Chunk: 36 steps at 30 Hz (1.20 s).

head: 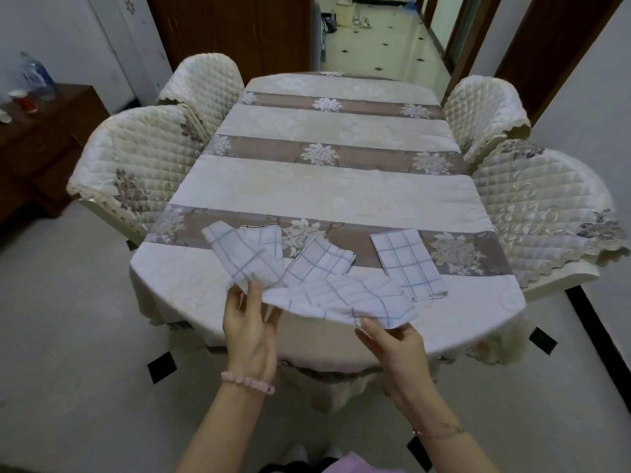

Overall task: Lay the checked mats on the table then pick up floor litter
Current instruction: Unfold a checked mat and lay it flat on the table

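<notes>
Several white mats with blue checks are at the near end of the table. My left hand pinches one mat that sticks up and to the left. My right hand pinches the near corner of another mat, which stretches between both hands above the table edge. A folded mat lies flat on the right. Another mat lies in the middle, and a further one shows behind the raised mat.
Quilted cream chairs stand on both sides of the table, two on the left and two on the right. A dark wooden cabinet with a bottle and cups is at far left. A tiled hallway runs beyond the table.
</notes>
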Motion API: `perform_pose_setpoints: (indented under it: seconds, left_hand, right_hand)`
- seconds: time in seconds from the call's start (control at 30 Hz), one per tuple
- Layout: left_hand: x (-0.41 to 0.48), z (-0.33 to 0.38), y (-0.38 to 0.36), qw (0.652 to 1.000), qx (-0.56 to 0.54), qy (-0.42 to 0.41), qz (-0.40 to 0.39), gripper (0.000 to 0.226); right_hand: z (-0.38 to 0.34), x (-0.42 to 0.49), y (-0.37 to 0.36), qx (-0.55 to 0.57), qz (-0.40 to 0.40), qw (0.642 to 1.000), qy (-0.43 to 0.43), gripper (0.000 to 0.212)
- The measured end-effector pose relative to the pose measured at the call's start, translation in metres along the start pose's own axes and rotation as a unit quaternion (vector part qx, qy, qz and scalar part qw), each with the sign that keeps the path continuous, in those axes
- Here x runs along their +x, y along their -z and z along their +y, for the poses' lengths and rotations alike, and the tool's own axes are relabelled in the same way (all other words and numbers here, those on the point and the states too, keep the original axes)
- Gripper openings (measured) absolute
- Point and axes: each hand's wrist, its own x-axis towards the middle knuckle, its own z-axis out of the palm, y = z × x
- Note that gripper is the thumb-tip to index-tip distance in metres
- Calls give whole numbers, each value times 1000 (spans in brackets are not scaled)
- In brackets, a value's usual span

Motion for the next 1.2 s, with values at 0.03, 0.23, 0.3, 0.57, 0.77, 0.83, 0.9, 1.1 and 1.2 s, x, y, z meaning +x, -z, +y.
perform_pose_setpoints:
  seconds: [0.03, 0.23, 0.3, 0.57, 0.77, 0.83, 0.9, 1.1, 1.2]
  left_hand:
    - [3, -4, 6, 1000, 0, 21, 7, 7]
    - [1, -22, 54, 994, 24, 72, 82, 17]
    - [-3, -21, 69, 993, 38, 70, 88, 18]
    - [-3, -20, 122, 987, 71, 89, 113, 25]
    - [10, -16, 141, 980, 92, 93, 147, 31]
    - [11, -13, 143, 981, 103, 85, 139, 27]
    - [12, -10, 143, 982, 117, 76, 130, 25]
    - [16, -3, 135, 978, 151, 54, 132, 19]
    - [18, 5, 128, 975, 186, 35, 113, 15]
  right_hand:
    - [2, -1, 2, 24, -10, 999, -21, 51]
    - [16, 1, 24, 65, -17, 986, -150, 15]
    - [17, 8, 28, 60, -10, 981, -184, 28]
    - [18, 48, 8, -46, -41, 965, -253, 50]
    - [13, 67, -9, -170, -72, 962, -200, 24]
    - [12, 64, -11, -261, -135, 939, -177, 30]
    - [15, 61, -12, -328, -177, 914, -162, 29]
    - [32, 63, -11, -395, -174, 897, -96, 17]
    - [35, 59, -15, -363, -158, 913, -94, 23]
